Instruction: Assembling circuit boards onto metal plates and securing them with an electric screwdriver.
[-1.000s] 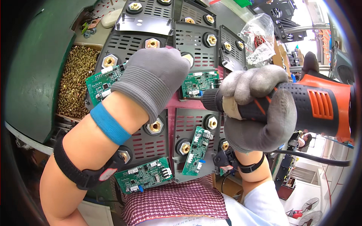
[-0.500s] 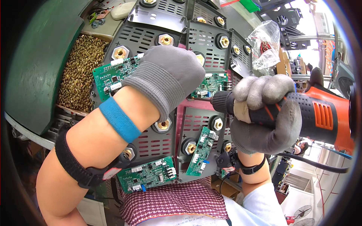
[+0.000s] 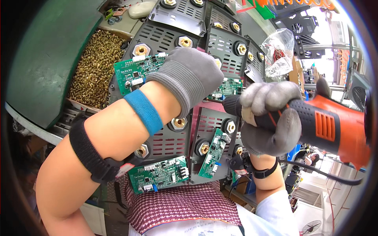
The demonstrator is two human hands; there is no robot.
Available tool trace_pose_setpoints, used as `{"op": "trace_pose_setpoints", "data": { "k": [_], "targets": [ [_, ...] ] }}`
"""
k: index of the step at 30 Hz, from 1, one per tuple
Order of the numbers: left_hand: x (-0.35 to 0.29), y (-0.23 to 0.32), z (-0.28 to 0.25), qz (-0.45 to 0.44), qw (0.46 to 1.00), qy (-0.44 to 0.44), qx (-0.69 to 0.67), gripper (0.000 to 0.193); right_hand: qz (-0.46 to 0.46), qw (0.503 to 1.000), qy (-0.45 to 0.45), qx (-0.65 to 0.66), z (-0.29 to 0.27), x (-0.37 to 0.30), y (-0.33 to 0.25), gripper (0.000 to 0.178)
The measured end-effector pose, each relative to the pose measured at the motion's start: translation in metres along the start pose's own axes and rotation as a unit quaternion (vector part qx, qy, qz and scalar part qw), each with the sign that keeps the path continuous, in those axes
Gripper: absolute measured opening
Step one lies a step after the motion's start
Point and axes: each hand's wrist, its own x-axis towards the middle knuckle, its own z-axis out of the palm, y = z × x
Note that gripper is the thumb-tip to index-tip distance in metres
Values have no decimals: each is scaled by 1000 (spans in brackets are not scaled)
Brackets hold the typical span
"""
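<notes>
Orange-and-black power screwdriver point(image 3: 315, 124): gripped in right hand point(image 3: 271, 137), fingers and thumb curled round its body. Left hand point(image 3: 199, 74), grey-gloved: left of screwdriver, back upward, fingers hidden; grasp cannot be told. Green circuit boards point(image 3: 139, 70): all left of screwdriver, on or by slotted metal plates point(image 3: 222, 49). Small brass-coloured parts point(image 3: 92, 65): heaped, far left of screwdriver.

Bright, glare upper right, dark rim

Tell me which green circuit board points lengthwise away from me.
The lower-right board, below and left of the right hand, runs steeply away from you; the lower-left board, upper-left board and upper-right board lie mostly crosswise.
</notes>
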Motion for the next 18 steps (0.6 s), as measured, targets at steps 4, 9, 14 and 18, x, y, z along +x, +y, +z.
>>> {"op": "trace_pose_setpoints", "data": {
  "k": [4, 9, 14, 18],
  "targets": [
    [6, -2, -11, -14, 999, -46, -10, 16, -22, 998, 24, 51, -1, 11, -25, 28],
    [3, -14, -43, -157, 924, 80, -339, 30, -52, 971, 233, -32, -9, 18, -93, 26],
    [-40, -23, -91, -246, 704, -23, -666, 34, 8, 994, 103, 35, -8, 2, -130, 26],
    [-98, -2, -111, -324, 592, 24, -738, 35, 1, 987, 118, 108, 12, -18, -134, 29]
  ]
}}
